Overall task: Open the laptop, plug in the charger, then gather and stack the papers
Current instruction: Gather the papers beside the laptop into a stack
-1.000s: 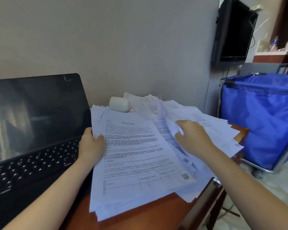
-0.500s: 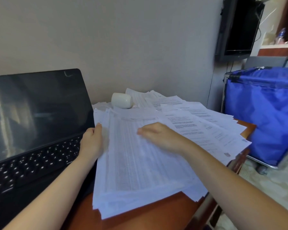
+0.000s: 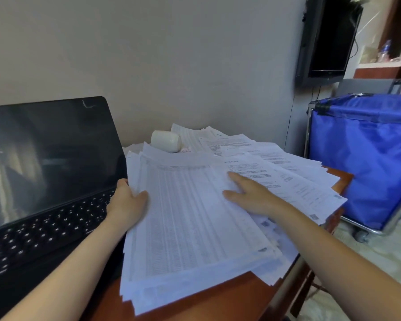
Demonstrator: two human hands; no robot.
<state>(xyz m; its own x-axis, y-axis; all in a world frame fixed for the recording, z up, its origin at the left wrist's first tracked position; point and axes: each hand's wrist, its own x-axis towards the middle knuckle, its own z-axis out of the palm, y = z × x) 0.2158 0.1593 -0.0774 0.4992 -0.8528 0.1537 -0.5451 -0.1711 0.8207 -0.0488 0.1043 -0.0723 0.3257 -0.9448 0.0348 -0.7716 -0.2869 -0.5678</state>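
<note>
White papers (image 3: 190, 216) are heaped at the right edge of the table (image 3: 218, 297), gripped at their left side by the left hand (image 3: 127, 202) and pressed by the flat, unclenched right hand (image 3: 248, 195), so the overhanging sheets (image 3: 322, 195) could be pushed off by a hasty sweep.

Open laptop (image 3: 49, 163) and half-gathered papers (image 3: 190, 223) on the table (image 3: 229, 297).
The black laptop stands open at the left, screen dark, keyboard showing. The white printed papers lie just right of it: 1 thick, ragged pile at the front, topped by a densely printed sheet, with more sheets fanned out behind and to the right, reaching the table's right edge.
</note>
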